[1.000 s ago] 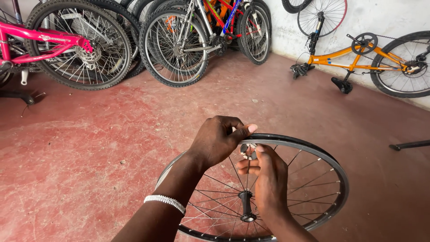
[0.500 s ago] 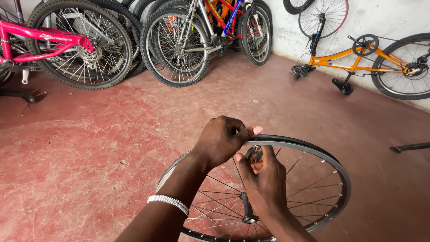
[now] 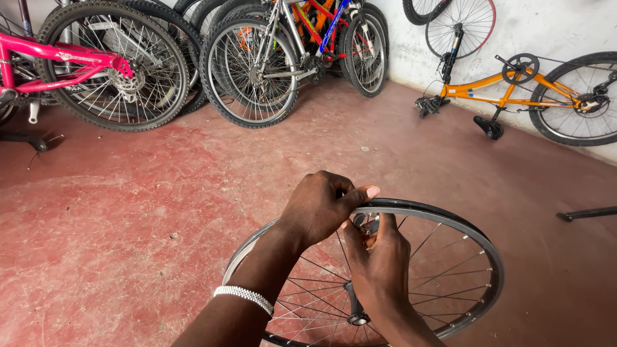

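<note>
Gripping a bare wheel rim with both hands

Both hands met at the near-top edge of a tyreless bicycle wheel point(image 3: 443, 270), which stood roughly upright on the red floor point(image 3: 128, 225), directly below the camera. Left hand point(image 3: 318, 205) was curled over the rim point(image 3: 437, 212) from above, fingers closed around it and thumb stretched out along the rim's top edge. A white beaded bracelet point(image 3: 244, 297) sat on the left wrist. Right hand point(image 3: 379, 257) was closed just beneath the left, among the spokes close under the rim, its fingers pinched on a small metal piece point(image 3: 367, 222); what that piece was could not be made out. Hub point(image 3: 357, 317) was visible low in the wheel, beside the right wrist.

Surroundings: a pink bicycle point(image 3: 58, 64) at far left; several more bicycles point(image 3: 283, 51) leaned together at the back. An orange bicycle point(image 3: 527, 90) rested upside down against the white wall point(image 3: 546, 26) at right, well apart from the hands. A dark bar point(image 3: 588, 213) lay on the floor at the right edge.
</note>
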